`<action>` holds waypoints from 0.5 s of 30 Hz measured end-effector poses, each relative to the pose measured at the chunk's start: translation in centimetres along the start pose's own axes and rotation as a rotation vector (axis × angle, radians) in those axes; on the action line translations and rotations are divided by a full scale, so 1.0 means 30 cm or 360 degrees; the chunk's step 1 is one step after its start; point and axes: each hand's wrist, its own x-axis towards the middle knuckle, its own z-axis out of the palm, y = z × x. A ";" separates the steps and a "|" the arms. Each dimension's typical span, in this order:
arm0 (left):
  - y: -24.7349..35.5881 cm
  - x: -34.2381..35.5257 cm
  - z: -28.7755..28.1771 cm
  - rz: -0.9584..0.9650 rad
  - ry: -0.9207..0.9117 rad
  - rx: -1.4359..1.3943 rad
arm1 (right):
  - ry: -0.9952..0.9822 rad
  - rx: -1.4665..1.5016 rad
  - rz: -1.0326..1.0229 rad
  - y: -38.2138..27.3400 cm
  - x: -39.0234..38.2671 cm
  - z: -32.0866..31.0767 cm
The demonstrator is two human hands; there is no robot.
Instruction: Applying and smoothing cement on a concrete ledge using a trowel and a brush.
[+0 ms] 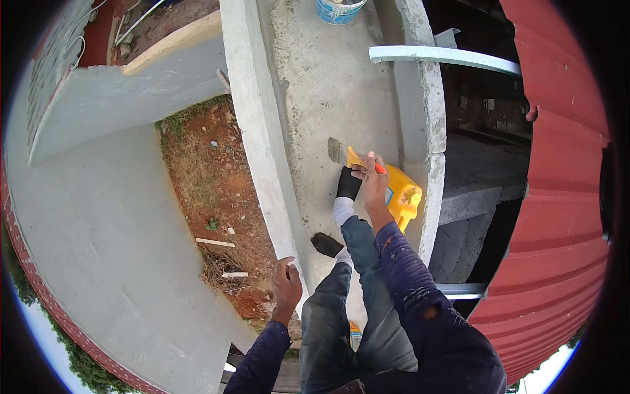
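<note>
My right hand (375,184) is closed around the handle of a flat paintbrush (355,157), yellow with an orange-red end. Its greyish bristles point left, over the concrete channel floor (331,85). Just right of this hand, a yellow jerrycan (403,197) is on the floor against the right wall, partly covered by my hand and sleeve. My left hand (287,289) is at the left parapet wall (256,125), fingers curled in; whether anything is inside them is hidden. Both my feet, in dark footwear, stand in the channel between the walls.
A blue bucket (340,11) stands at the far end of the channel. A pale metal bar (446,58) juts over the right wall (426,131), beside red corrugated roofing (558,197). Beyond the left parapet lies reddish ground (223,197), lower down. Another yellow container (355,331) shows between my legs.
</note>
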 end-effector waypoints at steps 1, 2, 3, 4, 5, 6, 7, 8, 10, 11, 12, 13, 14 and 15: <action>0.019 -0.019 -0.015 -0.0083 -0.0127 -0.0012 | 0.0044 -0.0077 -0.0132 -0.105 0.064 0.030; 0.038 -0.011 -0.016 -0.0202 -0.0317 -0.0032 | 0.0056 -0.0196 -0.0292 -0.198 0.133 0.063; 0.058 0.016 -0.012 -0.0142 -0.0267 -0.0042 | 0.0111 -0.0350 -0.0439 -0.278 0.208 0.104; 0.079 0.046 -0.012 -0.0162 -0.0328 -0.0055 | 0.0070 -0.0334 -0.0443 -0.343 0.282 0.152; 0.102 0.087 -0.007 -0.0236 -0.0438 -0.0088 | -0.0005 -0.0100 -0.0417 -0.396 0.362 0.211; 0.128 0.138 0.006 -0.0332 -0.0464 -0.0187 | -0.0036 0.0119 -0.0417 -0.436 0.443 0.278; 0.156 0.189 0.026 -0.0283 -0.0409 -0.0161 | -0.0096 0.0128 -0.0401 -0.467 0.530 0.353; 0.184 0.231 0.041 -0.0312 -0.0417 -0.0157 | -0.0109 0.0094 -0.0270 -0.490 0.615 0.431; 0.229 0.332 0.100 -0.0457 -0.0513 -0.0178 | -0.0119 0.0086 0.0030 -0.527 0.800 0.592; 0.249 0.361 0.122 -0.0450 -0.0483 -0.0167 | -0.0036 0.0086 0.0242 -0.543 0.894 0.664; 0.269 0.380 0.146 -0.0501 -0.0509 -0.0216 | 0.0017 0.0261 0.0355 -0.560 0.988 0.725; 0.284 0.396 0.169 -0.0525 -0.0554 -0.0280 | 0.0179 0.0392 0.0500 -0.576 1.078 0.774; 0.298 0.401 0.183 -0.0643 -0.0602 -0.0384 | 0.0266 0.0421 0.0512 -0.596 1.166 0.807; 0.309 0.401 0.194 -0.0738 -0.0614 -0.0547 | 0.0380 0.0439 0.0493 -0.613 1.247 0.827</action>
